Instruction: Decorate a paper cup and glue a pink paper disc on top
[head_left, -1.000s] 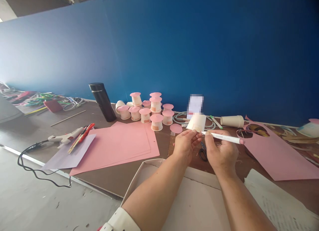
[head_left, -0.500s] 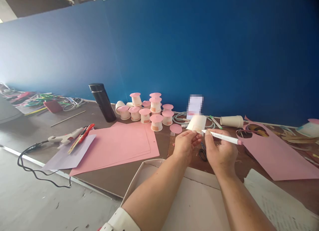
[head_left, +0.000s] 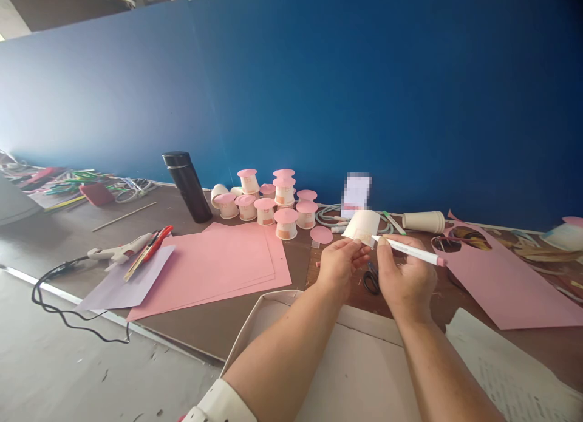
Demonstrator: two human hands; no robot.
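Marking a small paper cup at the craft table

Left hand (head_left: 339, 263) pinches the paper cup (head_left: 362, 226) between thumb and fingertips, holding it tipped on its side; its inside does not show. Right hand (head_left: 405, 279) grips a white marker (head_left: 412, 251), whose tip touches the cup's wall. Both are right of the black flask (head_left: 187, 185) and nearer the person. Black scissors (head_left: 371, 281) lie on the table under the hands, and the forearms cross a shallow cardboard box (head_left: 273, 306). Just right of the flask stands a cluster of capped cups (head_left: 268, 202), each covered by a pink disc that hides its contents. A loose pink disc (head_left: 321, 234) lies beyond them. Pink paper sheets (head_left: 218, 264) lie in front of the flask, and a glue gun (head_left: 121, 251) lies to its front left. Far right of the flask, a stack of cups (head_left: 423, 220) lies on its side.
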